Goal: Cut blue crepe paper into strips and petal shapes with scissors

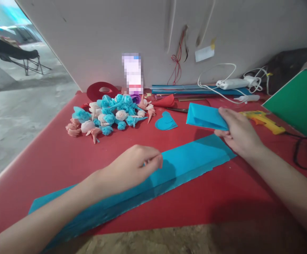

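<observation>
Folded blue paper [204,117] is held in the right grip [239,132], head view, the only view. It is pinched at its right end, between thumb below and fingers above; the rest is projected leftward from the grip, long axis roughly sideways, free end slightly farther off than the held end. It is carried above the counter [195,208], with a shadow cast below. The left grip [136,165] is placed well apart, to the left and nearer the body; the right is plainly the closer one.

Beneath the left grip a long blue strip [192,151] is laid out on a diagonal, from under the left forearm to just below the right grip. Part of it is covered by that forearm. The left fingers are curled; whether anything is pinched there cannot be told, nor whether the strip is touched.

Look: the folded paper is bright blue, matt, flat, roughly rectangular, with layers and a crease visible along the near side. The strip is of similar blue, with a darker band and a ragged near edge.

Beyond the left grip, a pile of paper flowers [121,115] is seen; left of the folded paper, a blue heart-shaped piece [166,121]; right of the right grip, a yellow glue gun [271,124].
</observation>
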Demonstrator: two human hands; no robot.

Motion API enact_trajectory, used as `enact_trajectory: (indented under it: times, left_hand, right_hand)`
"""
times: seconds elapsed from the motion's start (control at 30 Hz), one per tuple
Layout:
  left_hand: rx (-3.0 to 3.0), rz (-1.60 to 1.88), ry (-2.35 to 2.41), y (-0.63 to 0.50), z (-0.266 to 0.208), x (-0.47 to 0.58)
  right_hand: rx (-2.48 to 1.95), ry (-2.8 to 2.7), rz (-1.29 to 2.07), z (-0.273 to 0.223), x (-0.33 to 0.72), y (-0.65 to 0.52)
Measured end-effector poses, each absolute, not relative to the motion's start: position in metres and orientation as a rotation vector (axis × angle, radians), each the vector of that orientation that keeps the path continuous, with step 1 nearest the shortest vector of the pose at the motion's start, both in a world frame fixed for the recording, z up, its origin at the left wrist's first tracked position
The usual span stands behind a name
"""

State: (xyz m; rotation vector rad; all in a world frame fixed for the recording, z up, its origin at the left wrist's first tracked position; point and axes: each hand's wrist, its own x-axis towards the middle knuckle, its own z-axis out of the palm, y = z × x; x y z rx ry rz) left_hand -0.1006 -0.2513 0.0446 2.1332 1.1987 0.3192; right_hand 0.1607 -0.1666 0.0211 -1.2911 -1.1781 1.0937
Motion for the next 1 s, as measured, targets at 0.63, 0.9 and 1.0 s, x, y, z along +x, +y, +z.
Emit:
enact_trajectory:
  times: [0.63, 0.9, 1.0]
  left_hand:
    - [2.931, -0.492, 1.516, -0.302, 0.007, -0.072]
    - [2.741, -0.42, 1.467, -0.296, 0.02, -0.093]
    - [2.702, -0.267, 1.507, -0.297, 0.027, -0.121]
  right_hand:
    - [-1.221, -1.602, 1.51, -0.002, 0.139, -0.177]
    - [-1.079, -2.819, 0.856, 0.03, 0.164, -0.215]
    - [-1.125, -2.82, 0.612, 0.028, 0.176, -0.223]
